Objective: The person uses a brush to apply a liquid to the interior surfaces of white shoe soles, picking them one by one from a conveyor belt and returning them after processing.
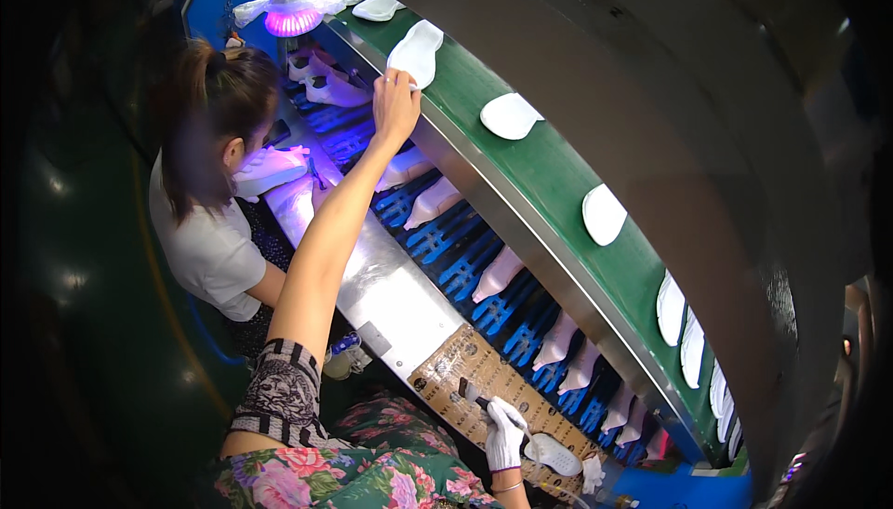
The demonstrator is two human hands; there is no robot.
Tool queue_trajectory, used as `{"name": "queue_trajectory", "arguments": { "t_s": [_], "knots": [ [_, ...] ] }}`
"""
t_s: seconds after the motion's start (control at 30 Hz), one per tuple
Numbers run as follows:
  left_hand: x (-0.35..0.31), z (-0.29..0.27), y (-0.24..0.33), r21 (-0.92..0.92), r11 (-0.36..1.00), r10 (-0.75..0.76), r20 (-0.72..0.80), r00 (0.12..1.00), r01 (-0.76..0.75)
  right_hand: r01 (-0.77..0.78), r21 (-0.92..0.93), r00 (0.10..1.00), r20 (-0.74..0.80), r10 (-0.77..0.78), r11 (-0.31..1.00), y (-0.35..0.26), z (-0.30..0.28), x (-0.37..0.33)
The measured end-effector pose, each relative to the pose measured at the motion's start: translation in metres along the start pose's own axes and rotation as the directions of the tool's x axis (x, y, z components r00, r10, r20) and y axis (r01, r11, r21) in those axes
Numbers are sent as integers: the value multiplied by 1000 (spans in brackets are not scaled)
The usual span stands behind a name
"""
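Observation:
My bare left hand [397, 102] reaches far out to the green conveyor belt. Its fingers close on the near end of a white shoe sole [416, 51] there. My right hand [505, 430], in a white glove, is closed around a dark-handled brush [473, 392] whose head points away from me. The brush is above a bench covered in brown patterned sheet [470, 357]. Beside the gloved hand a greyish-white sole [555, 454] lies on that sheet. The fingertips of the glove are partly hidden.
More white soles [605, 214] ride on the green belt [549, 164]. Below it, a lower line of blue racks [459, 278] carries pale shoe-shaped pieces [499, 273]. A co-worker [209, 183] sits at the left by a metal bench [389, 287]. A purple-lit lamp [293, 20] hangs at the far end.

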State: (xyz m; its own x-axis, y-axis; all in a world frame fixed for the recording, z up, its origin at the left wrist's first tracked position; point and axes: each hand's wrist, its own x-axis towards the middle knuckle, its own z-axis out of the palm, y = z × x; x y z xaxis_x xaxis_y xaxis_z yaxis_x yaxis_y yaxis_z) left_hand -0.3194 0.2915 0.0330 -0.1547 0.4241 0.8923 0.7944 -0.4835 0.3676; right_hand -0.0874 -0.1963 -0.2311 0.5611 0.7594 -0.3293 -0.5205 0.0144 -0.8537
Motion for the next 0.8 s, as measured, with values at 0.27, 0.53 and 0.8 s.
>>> {"name": "queue_trajectory", "arguments": {
  "t_s": [0.27,0.53,0.8],
  "knots": [
    [-89,-110,36,-439,898,-70,-122,990,9,-27,-18,997,71,28,999,-19,14,0],
    [-144,-232,53,-584,781,-339,-99,936,221,72,154,986,139,-94,985,-53,-2,-2],
    [-212,-222,118,-663,313,-301,610,733,680,57,367,940,293,-173,928,-103,-31,-23]
  ]
}}
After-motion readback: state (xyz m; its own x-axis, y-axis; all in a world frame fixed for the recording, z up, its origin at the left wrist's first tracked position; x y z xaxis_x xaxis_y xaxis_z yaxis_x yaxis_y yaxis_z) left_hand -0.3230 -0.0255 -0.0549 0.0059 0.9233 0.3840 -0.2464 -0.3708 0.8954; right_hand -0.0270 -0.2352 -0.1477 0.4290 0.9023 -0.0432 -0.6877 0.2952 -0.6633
